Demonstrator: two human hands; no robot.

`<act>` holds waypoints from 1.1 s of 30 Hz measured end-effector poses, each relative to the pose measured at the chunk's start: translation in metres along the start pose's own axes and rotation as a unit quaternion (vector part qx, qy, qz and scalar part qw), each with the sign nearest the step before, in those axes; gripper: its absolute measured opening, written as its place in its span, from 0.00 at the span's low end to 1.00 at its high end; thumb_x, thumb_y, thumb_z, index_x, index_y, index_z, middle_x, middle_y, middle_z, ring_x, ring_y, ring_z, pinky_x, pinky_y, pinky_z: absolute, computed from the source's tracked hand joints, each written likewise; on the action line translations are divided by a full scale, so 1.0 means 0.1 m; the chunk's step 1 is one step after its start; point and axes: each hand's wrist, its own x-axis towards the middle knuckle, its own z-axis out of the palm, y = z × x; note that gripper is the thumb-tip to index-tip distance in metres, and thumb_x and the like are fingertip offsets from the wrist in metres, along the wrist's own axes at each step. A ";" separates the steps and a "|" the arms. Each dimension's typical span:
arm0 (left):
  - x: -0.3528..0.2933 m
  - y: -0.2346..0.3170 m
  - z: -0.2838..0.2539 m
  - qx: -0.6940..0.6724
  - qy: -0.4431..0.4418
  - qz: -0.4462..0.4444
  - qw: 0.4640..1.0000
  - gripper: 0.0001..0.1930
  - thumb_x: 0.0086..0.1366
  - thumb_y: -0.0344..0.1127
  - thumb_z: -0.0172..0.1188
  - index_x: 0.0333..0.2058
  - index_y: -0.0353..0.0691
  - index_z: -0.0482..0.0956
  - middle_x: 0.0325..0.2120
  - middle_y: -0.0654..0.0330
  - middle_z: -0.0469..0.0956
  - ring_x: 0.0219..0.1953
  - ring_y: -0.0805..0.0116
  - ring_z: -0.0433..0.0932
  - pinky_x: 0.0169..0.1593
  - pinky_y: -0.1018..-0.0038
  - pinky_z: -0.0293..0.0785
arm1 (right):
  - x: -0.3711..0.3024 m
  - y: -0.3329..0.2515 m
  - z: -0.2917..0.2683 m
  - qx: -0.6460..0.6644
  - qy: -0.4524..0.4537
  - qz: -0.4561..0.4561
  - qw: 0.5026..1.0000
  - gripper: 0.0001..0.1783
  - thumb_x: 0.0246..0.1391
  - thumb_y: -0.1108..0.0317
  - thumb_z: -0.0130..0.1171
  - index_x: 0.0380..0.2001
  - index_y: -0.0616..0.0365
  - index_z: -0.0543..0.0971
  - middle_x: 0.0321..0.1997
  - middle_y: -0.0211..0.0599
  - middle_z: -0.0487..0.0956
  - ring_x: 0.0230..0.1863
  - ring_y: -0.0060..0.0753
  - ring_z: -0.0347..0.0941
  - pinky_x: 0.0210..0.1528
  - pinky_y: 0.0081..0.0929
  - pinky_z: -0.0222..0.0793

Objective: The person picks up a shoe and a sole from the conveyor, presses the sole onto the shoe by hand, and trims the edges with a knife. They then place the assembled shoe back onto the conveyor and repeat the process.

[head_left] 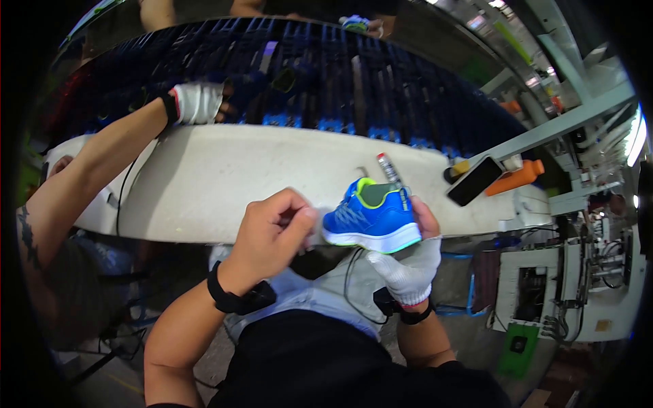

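A small blue sneaker [373,216] with a lime-green collar and a white sole rests in my right hand [411,264], which wears a white knit glove with bare fingertips. Its toe points left, toward my left hand [273,228]. That hand is bare, its fingers curled in and the thumb pressed against them, a short way from the toe. Whether anything small sits inside the curl is hidden. Just behind the shoe's heel, a slim metallic tube with a red end [386,166] lies on the white table [231,170].
Beyond the table runs a dark roller conveyor [340,88] carrying dark shoes. At left a co-worker's gloved hand [199,103] reaches onto it. A phone [476,181] and an orange bottle [518,178] lie at the table's right. Across the conveyor, another person's hand holds a shoe [356,24].
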 end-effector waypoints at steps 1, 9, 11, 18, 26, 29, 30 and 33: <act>0.01 -0.18 -0.09 -0.031 -0.010 -0.067 0.997 0.12 0.81 0.37 0.60 0.37 0.36 0.77 0.26 0.63 0.81 0.24 0.77 0.80 0.28 0.79 0.77 | 0.05 -0.04 -0.02 -0.006 -0.001 0.009 1.000 0.59 0.43 0.78 0.85 0.75 0.60 0.61 0.73 0.51 0.69 0.71 0.44 0.71 0.74 0.45 0.70; -0.05 -0.64 -0.26 -0.033 -0.019 -0.098 0.994 0.14 0.76 0.35 0.66 0.30 0.37 0.78 0.21 0.70 0.76 0.21 0.84 0.71 0.24 0.79 0.67 | 1.13 -1.14 -0.31 -0.066 0.202 -0.289 0.934 0.61 0.46 0.65 0.81 0.79 0.53 0.55 0.71 0.46 0.70 0.70 0.44 0.71 0.75 0.46 0.69; -0.01 -0.66 -0.29 -0.015 -0.027 -0.092 0.995 0.14 0.75 0.35 0.67 0.30 0.37 0.79 0.21 0.70 0.76 0.22 0.84 0.71 0.25 0.79 0.67 | 1.80 -1.70 -0.23 0.007 0.162 -0.475 0.865 0.46 0.59 0.73 0.64 0.78 0.56 0.57 0.71 0.49 0.70 0.71 0.48 0.70 0.76 0.51 0.68; 0.15 -0.55 -0.28 0.059 -0.041 -0.098 0.993 0.15 0.74 0.37 0.68 0.28 0.37 0.79 0.19 0.68 0.76 0.22 0.83 0.72 0.26 0.78 0.67 | 4.30 -2.64 -0.67 -0.475 0.303 -0.550 0.617 0.31 0.62 0.44 0.70 0.61 0.52 0.81 0.60 0.51 0.81 0.53 0.50 0.82 0.58 0.40 0.77; 0.78 -0.18 -0.67 0.397 -0.134 -0.001 0.908 0.17 0.64 0.45 0.66 0.28 0.34 0.86 0.28 0.42 0.85 0.34 0.41 0.86 0.42 0.52 0.82 | 3.80 -1.13 0.13 -0.570 -0.056 -0.032 0.819 0.41 0.56 0.36 0.61 0.58 0.61 0.84 0.59 0.58 0.84 0.61 0.59 0.81 0.69 0.48 0.73; 1.65 0.07 -0.93 0.508 -0.045 -0.010 0.860 0.14 0.64 0.41 0.65 0.27 0.35 0.86 0.26 0.41 0.85 0.32 0.39 0.86 0.41 0.49 0.82 | 3.83 -1.01 0.04 -0.570 -0.008 -0.109 0.814 0.38 0.52 0.36 0.64 0.47 0.62 0.88 0.50 0.59 0.87 0.54 0.59 0.85 0.60 0.51 0.79; 1.89 0.26 -0.92 0.573 0.007 0.020 0.819 0.14 0.65 0.42 0.65 0.31 0.35 0.86 0.31 0.41 0.86 0.37 0.40 0.87 0.43 0.49 0.83 | 3.77 -1.07 0.04 -0.571 -0.025 -0.086 0.816 0.35 0.50 0.38 0.65 0.43 0.62 0.90 0.47 0.60 0.88 0.51 0.59 0.86 0.56 0.52 0.81; 2.83 -0.50 -2.04 0.667 -0.046 0.000 0.743 0.32 0.65 0.47 0.70 0.64 0.39 0.78 0.60 0.35 0.80 0.62 0.38 0.80 0.65 0.51 0.77 | 3.87 -1.03 0.22 -0.520 -0.027 -0.091 0.849 0.31 0.49 0.41 0.66 0.39 0.62 0.90 0.44 0.62 0.87 0.48 0.61 0.86 0.56 0.51 0.82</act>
